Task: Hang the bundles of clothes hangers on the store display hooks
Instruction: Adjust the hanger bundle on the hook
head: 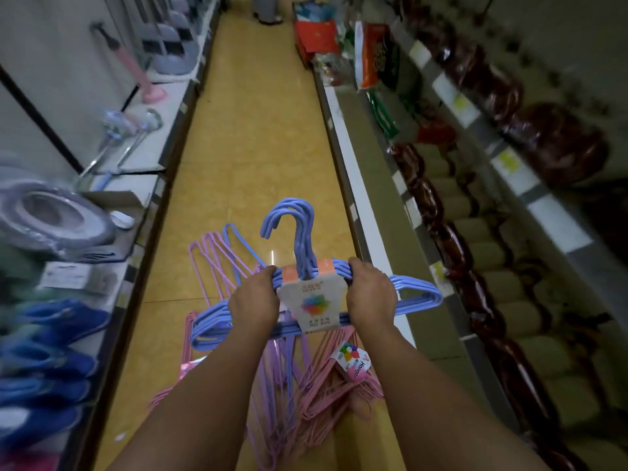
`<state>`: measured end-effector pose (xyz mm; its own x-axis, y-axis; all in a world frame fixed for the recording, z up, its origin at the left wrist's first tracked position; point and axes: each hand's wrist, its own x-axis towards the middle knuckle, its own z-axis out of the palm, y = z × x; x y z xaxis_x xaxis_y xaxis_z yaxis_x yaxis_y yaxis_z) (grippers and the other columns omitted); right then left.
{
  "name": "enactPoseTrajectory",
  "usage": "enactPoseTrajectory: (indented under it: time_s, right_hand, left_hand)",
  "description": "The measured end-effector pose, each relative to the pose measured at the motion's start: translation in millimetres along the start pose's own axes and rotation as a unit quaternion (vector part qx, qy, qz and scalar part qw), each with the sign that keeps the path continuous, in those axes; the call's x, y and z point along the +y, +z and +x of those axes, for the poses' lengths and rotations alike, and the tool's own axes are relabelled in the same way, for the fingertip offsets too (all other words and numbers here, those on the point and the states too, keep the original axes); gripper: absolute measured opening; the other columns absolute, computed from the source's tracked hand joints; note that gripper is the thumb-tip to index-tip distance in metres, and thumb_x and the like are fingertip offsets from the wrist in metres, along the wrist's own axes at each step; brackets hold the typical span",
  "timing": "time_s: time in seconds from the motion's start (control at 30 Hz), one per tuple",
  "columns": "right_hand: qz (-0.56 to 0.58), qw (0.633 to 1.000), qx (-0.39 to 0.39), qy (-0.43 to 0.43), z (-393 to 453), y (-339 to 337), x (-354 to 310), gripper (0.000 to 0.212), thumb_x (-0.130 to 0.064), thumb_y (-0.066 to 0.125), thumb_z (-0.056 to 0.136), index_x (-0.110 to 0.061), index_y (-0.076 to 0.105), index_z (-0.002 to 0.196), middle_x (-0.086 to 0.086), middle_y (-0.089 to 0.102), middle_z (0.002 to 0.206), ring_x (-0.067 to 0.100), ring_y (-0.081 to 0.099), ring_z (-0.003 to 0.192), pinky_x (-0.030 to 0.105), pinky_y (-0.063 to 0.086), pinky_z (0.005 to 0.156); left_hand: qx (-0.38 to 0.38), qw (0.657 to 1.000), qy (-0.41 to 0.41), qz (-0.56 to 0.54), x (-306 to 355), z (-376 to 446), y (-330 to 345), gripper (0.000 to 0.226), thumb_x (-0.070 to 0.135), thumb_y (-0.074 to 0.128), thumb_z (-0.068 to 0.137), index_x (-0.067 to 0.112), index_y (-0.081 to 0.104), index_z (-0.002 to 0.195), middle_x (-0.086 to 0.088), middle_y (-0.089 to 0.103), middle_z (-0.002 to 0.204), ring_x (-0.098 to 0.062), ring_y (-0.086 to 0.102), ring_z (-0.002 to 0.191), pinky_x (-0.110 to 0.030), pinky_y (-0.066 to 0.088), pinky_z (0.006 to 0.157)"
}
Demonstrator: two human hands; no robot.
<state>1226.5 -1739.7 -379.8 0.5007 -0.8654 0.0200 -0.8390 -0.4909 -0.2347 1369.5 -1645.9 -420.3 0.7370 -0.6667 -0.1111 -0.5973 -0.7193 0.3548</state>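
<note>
A bundle of blue clothes hangers [299, 232] with a cardboard label [312, 305] is held up over the aisle floor, hooks pointing up. My left hand [253, 302] grips its left shoulder and my right hand [372, 295] grips its right shoulder. Below it, more bundles of pink and purple hangers [316, 382] lie in a heap on the floor, one with a pink tag [353, 363]. No display hooks show clearly in this view.
A yellow-tiled aisle floor [258, 124] runs ahead between two shelf units. Left shelves [146, 195] hold grey basins, a pink tool and blue plastic goods. Right shelves [482, 185] hold dark wrapped packs and beige rolls. Bags and red boxes [316, 35] stand far ahead.
</note>
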Motion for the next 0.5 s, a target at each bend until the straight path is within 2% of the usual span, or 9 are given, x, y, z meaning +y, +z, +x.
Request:
enactPoseTrajectory:
  time_s: [0.13,0.27,0.37,0.5]
  right_hand:
    - [0.003,1.000,0.004,-0.002,-3,-86,-50,0.026,-0.004,0.046,0.090,-0.014,0.056,0.113,0.005,0.063,0.105,0.025,0.057,0.098,0.028,0.026,0.070]
    - [-0.006,1.000,0.004,-0.020,-11,-159,-95,0.028,-0.002,0.042,0.091,-0.013,0.056,0.112,0.008,0.064,0.105,0.028,0.057,0.100,0.030,0.036,0.076]
    - [-0.003,1.000,0.012,-0.026,-20,-203,-124,0.029,-0.003,0.040,0.092,-0.014,0.057,0.113,0.008,0.065,0.105,0.028,0.059,0.099,0.029,0.037,0.077]
    - [0.027,0.999,0.014,-0.037,-32,-246,-159,0.030,-0.004,0.038,0.093,-0.015,0.059,0.113,0.011,0.066,0.105,0.032,0.059,0.101,0.032,0.040,0.081]
  left_hand:
    - [0.016,1.000,-0.027,-0.003,6,-17,-101,0.045,0.013,0.044,0.094,0.030,0.046,0.135,-0.008,0.065,0.116,-0.032,0.060,0.103,-0.032,0.040,0.070]
    - [0.011,1.000,-0.017,0.012,6,-33,-189,0.038,0.012,0.044,0.093,0.025,0.050,0.128,-0.011,0.065,0.108,-0.034,0.061,0.098,-0.033,0.039,0.068]
    - [0.021,0.999,-0.005,0.024,3,-49,-243,0.035,0.009,0.043,0.091,0.021,0.050,0.123,-0.012,0.065,0.103,-0.035,0.061,0.093,-0.033,0.037,0.063]
    - [0.050,0.998,-0.022,0.036,-1,-72,-309,0.034,0.006,0.040,0.092,0.020,0.050,0.121,-0.014,0.064,0.108,-0.036,0.059,0.098,-0.033,0.035,0.065]
